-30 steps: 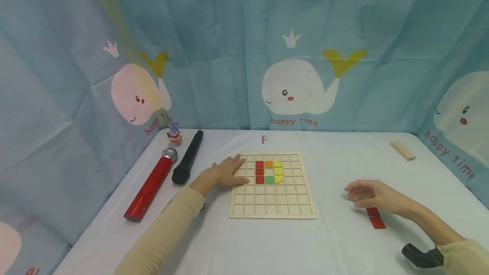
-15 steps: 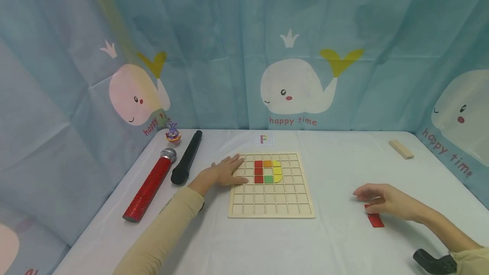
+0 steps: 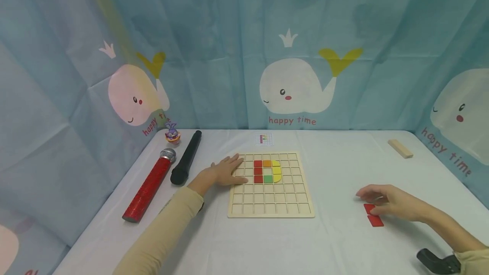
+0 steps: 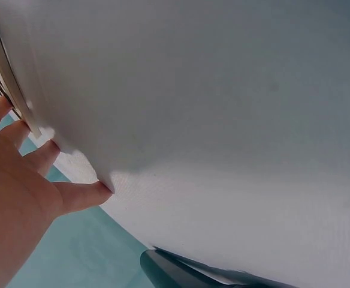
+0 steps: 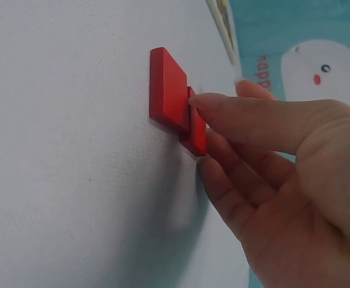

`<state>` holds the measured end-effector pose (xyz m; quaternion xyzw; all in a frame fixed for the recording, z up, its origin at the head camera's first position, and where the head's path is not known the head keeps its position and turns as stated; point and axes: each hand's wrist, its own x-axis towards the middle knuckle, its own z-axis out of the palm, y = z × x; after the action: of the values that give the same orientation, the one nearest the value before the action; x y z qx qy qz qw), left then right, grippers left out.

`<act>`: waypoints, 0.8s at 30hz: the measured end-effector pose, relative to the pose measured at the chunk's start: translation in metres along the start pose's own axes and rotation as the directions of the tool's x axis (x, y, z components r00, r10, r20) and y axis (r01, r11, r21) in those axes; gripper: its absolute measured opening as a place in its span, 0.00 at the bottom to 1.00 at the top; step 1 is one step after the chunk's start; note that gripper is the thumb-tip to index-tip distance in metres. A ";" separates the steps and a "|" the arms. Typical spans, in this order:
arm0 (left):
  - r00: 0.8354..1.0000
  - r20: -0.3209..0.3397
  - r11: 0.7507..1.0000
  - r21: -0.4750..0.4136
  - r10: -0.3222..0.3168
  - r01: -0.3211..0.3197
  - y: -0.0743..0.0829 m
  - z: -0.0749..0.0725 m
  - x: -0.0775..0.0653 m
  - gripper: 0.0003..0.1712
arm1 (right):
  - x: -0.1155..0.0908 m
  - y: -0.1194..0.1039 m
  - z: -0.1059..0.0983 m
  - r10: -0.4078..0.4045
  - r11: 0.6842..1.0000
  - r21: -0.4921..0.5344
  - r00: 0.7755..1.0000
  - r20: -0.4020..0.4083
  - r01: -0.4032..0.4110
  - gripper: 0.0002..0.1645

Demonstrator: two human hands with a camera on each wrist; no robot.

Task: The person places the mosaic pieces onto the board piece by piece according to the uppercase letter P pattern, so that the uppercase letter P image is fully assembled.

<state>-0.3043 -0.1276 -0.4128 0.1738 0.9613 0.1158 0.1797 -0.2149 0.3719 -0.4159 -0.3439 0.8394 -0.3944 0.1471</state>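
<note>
My left hand [image 3: 225, 172] rests spread on the left edge of a wooden grid board [image 3: 271, 210]; the left wrist view shows fingers [image 4: 79, 197] along its side. Set in the grid are several coloured tiles: red tiles [image 3: 258, 171] in a column, an orange tile [image 3: 267, 164], yellow pieces [image 3: 276, 171] and a green tile [image 3: 268, 179]. At the right, my right hand [image 3: 399, 203] has thumb and a fingertip at opposite edges of a red tile [image 5: 196, 132], pinching it on the tablecloth. A second red tile [image 5: 169, 90] lies against it, nearer me.
A red microphone [image 3: 149, 186], a black microphone [image 3: 186, 158] and a small purple toy [image 3: 172, 134] stand or lie at the left. Behind the board lies a pattern card [image 3: 264, 139]. A wooden block [image 3: 400, 148] is at the far right. A black curved object [image 3: 437, 262] sits by my right wrist.
My right hand has moved right and nearer, down onto the farther red tile, with its thumb now at that tile. The left hand stays on the board.
</note>
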 end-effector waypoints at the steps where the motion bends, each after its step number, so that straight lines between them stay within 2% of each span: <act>1: 1.000 0.000 1.000 0.001 -0.001 0.001 0.000 0.000 0.000 0.50 | 0.000 0.000 0.000 -0.001 1.000 -0.004 1.000 0.001 0.001 0.22; 7: 1.000 0.000 1.000 0.003 -0.013 0.013 0.000 0.000 0.000 0.51 | 0.003 0.000 0.002 -0.025 0.991 -0.129 0.998 -0.049 0.018 0.21; 9: 1.000 -0.002 1.000 0.000 -0.012 0.012 0.001 0.000 0.000 0.51 | 0.003 0.000 0.003 -0.012 0.987 -0.164 0.997 -0.076 -0.001 0.21; 13: 1.000 -0.005 1.000 -0.011 -0.008 0.008 0.001 0.000 -0.001 0.51 | 0.003 -0.003 0.002 0.066 0.980 -0.182 0.992 -0.110 -0.086 0.22; 18: 1.000 -0.002 1.000 -0.009 -0.010 0.010 0.000 0.000 0.000 0.51 | 0.003 -0.005 0.000 0.172 0.974 -0.131 0.978 -0.120 -0.187 0.25; 24: 1.000 -0.012 1.000 -0.014 -0.009 0.009 0.000 0.002 -0.001 0.51 | 0.002 -0.007 0.001 0.262 0.946 -0.134 0.941 -0.212 -0.294 0.26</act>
<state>-0.3031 -0.1272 -0.4142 0.1676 0.9623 0.1226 0.1754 -0.2127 0.3670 -0.4116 -0.1930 0.9194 -0.3305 0.0912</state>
